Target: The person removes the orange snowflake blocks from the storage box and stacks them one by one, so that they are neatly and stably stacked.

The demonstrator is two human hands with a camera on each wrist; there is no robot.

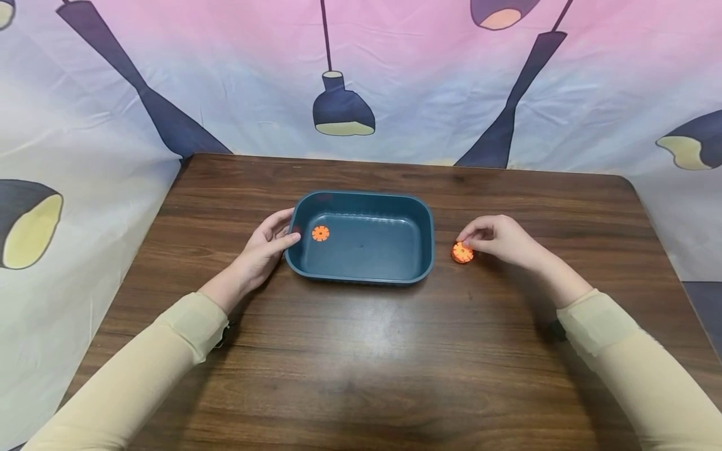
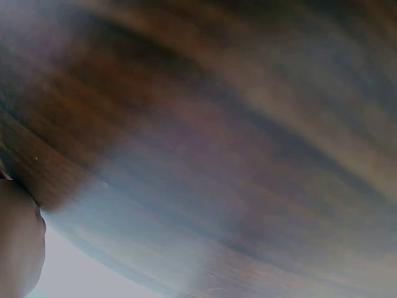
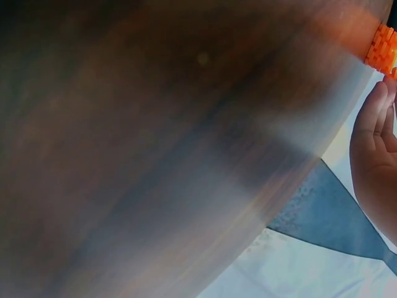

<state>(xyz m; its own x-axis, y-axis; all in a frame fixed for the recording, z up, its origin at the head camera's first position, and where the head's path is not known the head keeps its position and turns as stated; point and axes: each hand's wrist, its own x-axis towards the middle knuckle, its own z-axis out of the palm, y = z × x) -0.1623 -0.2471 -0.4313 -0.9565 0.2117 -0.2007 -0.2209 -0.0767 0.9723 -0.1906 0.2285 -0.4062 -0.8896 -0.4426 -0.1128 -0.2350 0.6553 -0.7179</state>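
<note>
A dark teal rectangular plastic tub [image 1: 361, 279] sits on the table, with one notched orange disc [image 1: 320, 233] lying flat at the left of its floor. At the tub's left end, my left hand [image 1: 262, 254] grips the wall, thumb over the rim and fingers outside. Just right of the tub stands a stack of notched orange discs [image 1: 462, 253]. My right hand [image 1: 499, 238] pinches at the top of this stack with thumb and forefinger. In the right wrist view, the stack [image 3: 381, 51] shows several layers beside the fingertips; the left wrist view shows only part of the left hand [image 2: 20, 239].
Under everything is a dark brown wood-grain table [image 1: 361, 369] with rounded far corners. A pastel cloth backdrop [image 1: 406, 81] printed with dark lamp shapes hangs behind its far edge and along the sides.
</note>
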